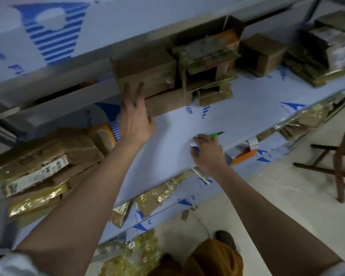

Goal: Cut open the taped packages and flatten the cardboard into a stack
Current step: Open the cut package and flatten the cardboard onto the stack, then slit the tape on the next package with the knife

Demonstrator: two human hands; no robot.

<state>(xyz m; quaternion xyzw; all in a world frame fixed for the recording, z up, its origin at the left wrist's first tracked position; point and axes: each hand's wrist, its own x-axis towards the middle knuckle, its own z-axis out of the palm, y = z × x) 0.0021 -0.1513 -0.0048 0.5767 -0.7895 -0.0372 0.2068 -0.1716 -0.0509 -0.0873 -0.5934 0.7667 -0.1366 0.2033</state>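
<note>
A brown cardboard package (pixel 145 70) stands at the back of the white shelf (pixel 187 124), on top of a flatter box (pixel 167 102). My left hand (pixel 135 114) reaches up to it with fingers spread, fingertips touching its front face. My right hand (pixel 207 150) rests on the shelf near its front edge and grips a green-handled cutter (pixel 216 134), whose tip points right. A pile of flattened, taped cardboard (pixel 46 162) lies at the left of the shelf.
An opened box with orange inside (pixel 209 48), a small brown box (pixel 261 54) and a stack of taped packages (pixel 327 50) line the back right. Tape scraps and cardboard lie on lower shelves (pixel 153 198). A wooden chair (pixel 341 156) stands at the right on the floor.
</note>
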